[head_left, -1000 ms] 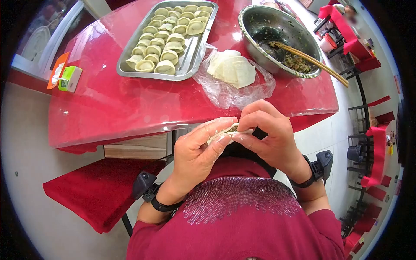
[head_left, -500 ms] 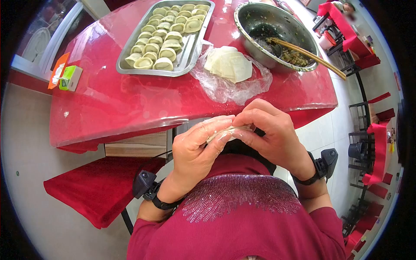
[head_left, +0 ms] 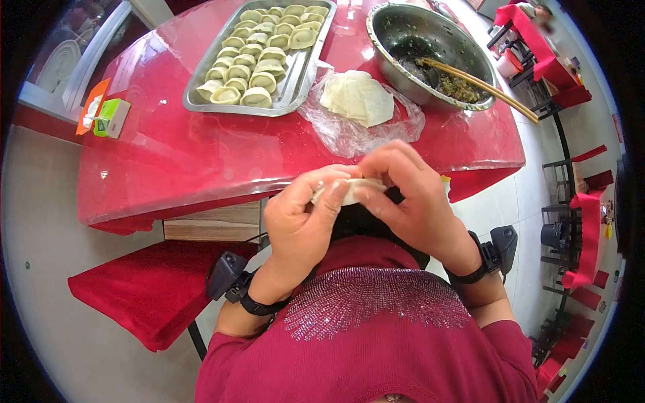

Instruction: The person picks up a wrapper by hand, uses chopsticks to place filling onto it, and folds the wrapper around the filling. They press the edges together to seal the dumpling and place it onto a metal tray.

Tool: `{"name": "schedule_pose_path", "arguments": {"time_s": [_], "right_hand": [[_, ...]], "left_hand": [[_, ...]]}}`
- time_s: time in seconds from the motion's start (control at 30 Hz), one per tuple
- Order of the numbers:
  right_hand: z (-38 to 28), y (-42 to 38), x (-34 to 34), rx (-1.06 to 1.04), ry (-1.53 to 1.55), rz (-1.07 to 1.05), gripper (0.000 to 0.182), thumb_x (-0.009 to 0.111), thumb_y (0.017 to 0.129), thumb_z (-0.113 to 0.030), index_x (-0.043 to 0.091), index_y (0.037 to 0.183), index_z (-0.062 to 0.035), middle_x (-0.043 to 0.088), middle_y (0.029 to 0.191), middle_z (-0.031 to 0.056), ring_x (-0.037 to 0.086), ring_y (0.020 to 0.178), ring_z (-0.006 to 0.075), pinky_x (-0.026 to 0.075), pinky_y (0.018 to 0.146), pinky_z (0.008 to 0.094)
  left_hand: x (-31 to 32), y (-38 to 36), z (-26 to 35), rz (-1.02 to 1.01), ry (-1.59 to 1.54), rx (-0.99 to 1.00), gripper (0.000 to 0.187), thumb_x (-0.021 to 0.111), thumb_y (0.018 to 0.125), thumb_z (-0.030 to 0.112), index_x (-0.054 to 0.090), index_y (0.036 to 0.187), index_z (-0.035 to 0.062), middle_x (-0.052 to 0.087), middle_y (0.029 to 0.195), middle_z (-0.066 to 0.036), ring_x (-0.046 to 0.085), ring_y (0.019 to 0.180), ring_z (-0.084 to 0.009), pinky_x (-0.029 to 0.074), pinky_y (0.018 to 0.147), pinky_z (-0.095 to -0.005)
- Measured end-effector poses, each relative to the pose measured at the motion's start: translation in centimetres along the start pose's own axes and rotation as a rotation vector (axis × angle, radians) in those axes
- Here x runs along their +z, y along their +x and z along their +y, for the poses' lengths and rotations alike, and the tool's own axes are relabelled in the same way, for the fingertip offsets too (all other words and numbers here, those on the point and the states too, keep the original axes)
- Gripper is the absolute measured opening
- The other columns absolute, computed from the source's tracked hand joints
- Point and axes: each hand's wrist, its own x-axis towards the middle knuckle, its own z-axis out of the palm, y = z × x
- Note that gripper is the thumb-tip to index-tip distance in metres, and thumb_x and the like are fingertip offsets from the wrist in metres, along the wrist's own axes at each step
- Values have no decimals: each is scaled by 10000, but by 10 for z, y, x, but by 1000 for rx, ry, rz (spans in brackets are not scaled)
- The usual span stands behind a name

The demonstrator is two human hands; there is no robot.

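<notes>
Between both hands, in front of the table's near edge, is a pale folded dumpling (head_left: pixel 351 192). My left hand (head_left: pixel 301 215) pinches its left end, thumb along the near side. At the other end, my right hand (head_left: pixel 408 191) grips it between thumb and fingers; those fingers are slightly blurred. What lies inside the dough is hidden. Beyond the hands, a stack of dumpling wrappers (head_left: pixel 357 99) rests on a clear plastic bag (head_left: pixel 322 127). To the left of it, a metal tray (head_left: pixel 293 91) carries rows of folded dumplings (head_left: pixel 256 60).
A steel bowl (head_left: pixel 383 50) with chopped filling (head_left: pixel 462 87) stands at the back right, chopsticks (head_left: pixel 480 84) jutting over its rim. A tissue pack (head_left: pixel 112 118) lies on the red table (head_left: pixel 161 161) at left. A red-covered seat (head_left: pixel 148 289) is below. A person sits far right.
The dumpling's near face has turned more toward me. My right-hand fingers have shifted along its edge, and both hands have moved slightly. The tray, wrappers and bowl stay put on the table.
</notes>
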Motion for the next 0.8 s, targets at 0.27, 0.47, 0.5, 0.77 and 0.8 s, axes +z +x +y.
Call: {"name": "schedule_pose_path", "arguments": {"time_s": [0.27, 0.47, 0.5, 0.77, 0.8], "right_hand": [[5, -1, 3, 320, 411, -1, 209, 627, 765, -85, 538, 934, 0, 546, 741, 21, 490, 621, 62, 427, 568, 211], [3, 0, 2, 377, 319, 35, 125, 608, 774, -72, 543, 859, -6, 533, 708, 42, 498, 607, 80, 421, 545, 229], [4, 0, 2, 267, 227, 32, 112, 599, 779, -68, 539, 852, -7, 528, 701, 44, 495, 601, 83, 416, 536, 231], [8, 2, 0, 304, 375, -28, 94, 580, 790, -67, 530, 851, -15, 499, 675, 63, 478, 581, 103, 401, 512, 236], [11, 2, 0, 271, 423, -32, 103, 582, 791, -72, 527, 857, -14, 496, 674, 68, 478, 578, 105, 401, 514, 237]], "left_hand": [[0, 7, -3, 128, -444, -239, 170, 513, 850, 87, 540, 931, -59, 580, 959, -191, 584, 854, -235, 485, 776, -344], [1, 9, -1, 131, -473, -282, 168, 510, 850, 81, 536, 934, -62, 579, 959, -190, 581, 862, -234, 478, 789, -339], [2, 9, -2, 132, -475, -284, 168, 510, 850, 81, 536, 934, -62, 579, 959, -190, 581, 862, -234, 478, 789, -339], [-1, 8, -4, 120, -396, -186, 173, 532, 849, 90, 575, 953, -42, 620, 920, -103, 571, 796, -99, 458, 705, -210], [-1, 7, -3, 121, -397, -188, 173, 532, 849, 90, 575, 953, -42, 620, 920, -103, 571, 796, -99, 458, 705, -210]]}}
